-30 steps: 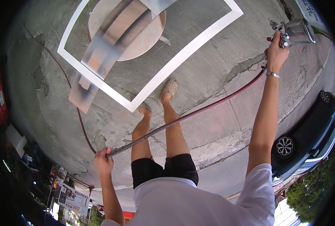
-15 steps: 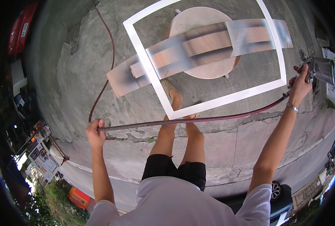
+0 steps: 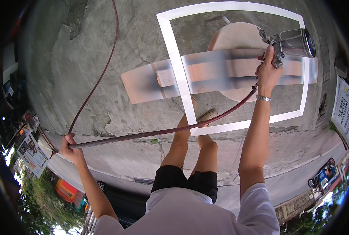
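My right hand [image 3: 269,76] is wrapped round the handle of a metal spray gun [image 3: 275,49] with a silver cup [image 3: 295,44] on its right. The gun hangs over a long board [image 3: 143,84], coated in patches of silver-grey and bare brown. Under the board is a round, pale tabletop [image 3: 237,36], partly covered. A white rectangular frame [image 3: 173,51] crosses the board and surrounds most of the tabletop. From the gun's handle a dark red hose [image 3: 155,134] sags across to my left hand [image 3: 72,149], whose fingers are closed around it.
Beyond my left hand the hose runs up over the cracked concrete floor [image 3: 57,78]. My legs stand by the frame's near edge, one sandal [image 3: 208,117] showing. Printed signs [image 3: 32,152] are at both sides. Behind me are a road and a dark vehicle [image 3: 123,203].
My right hand has swung the spray gun leftward, from beside the frame to above the board. My left hand has moved left and slightly nearer, still holding the hose. The view has shifted.
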A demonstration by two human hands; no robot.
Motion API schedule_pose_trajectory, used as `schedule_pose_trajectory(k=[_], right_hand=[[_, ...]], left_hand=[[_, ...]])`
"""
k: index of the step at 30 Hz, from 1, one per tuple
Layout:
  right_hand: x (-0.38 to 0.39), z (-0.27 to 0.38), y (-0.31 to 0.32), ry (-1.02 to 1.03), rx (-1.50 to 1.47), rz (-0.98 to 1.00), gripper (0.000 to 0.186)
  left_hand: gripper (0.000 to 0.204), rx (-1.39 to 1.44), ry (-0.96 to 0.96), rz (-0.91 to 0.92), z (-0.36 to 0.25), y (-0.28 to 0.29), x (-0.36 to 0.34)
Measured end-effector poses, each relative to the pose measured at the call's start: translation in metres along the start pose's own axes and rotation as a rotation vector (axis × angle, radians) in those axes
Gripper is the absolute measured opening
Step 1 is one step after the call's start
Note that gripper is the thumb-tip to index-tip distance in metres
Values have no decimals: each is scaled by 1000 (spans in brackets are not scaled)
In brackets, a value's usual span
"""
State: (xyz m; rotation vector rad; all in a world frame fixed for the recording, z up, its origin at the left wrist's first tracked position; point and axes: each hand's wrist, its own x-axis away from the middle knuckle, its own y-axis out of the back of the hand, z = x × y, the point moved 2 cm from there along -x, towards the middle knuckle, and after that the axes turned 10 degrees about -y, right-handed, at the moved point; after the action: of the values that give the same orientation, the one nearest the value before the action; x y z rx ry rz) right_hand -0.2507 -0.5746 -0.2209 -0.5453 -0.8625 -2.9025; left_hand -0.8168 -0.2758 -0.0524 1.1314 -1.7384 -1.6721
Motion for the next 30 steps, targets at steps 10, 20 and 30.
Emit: schedule_pose_trajectory(k=[10, 20, 30], right_hand=[[114, -18, -97, -7, -48, 371, 38], [56, -5, -88, 187, 104, 177, 39], [13, 6, -44, 53, 2, -117, 45]], left_hand=[[53, -14, 122, -140, 51, 12, -1], [50, -2, 75, 9, 25, 2, 7], [46, -7, 66, 60, 14, -9, 11]])
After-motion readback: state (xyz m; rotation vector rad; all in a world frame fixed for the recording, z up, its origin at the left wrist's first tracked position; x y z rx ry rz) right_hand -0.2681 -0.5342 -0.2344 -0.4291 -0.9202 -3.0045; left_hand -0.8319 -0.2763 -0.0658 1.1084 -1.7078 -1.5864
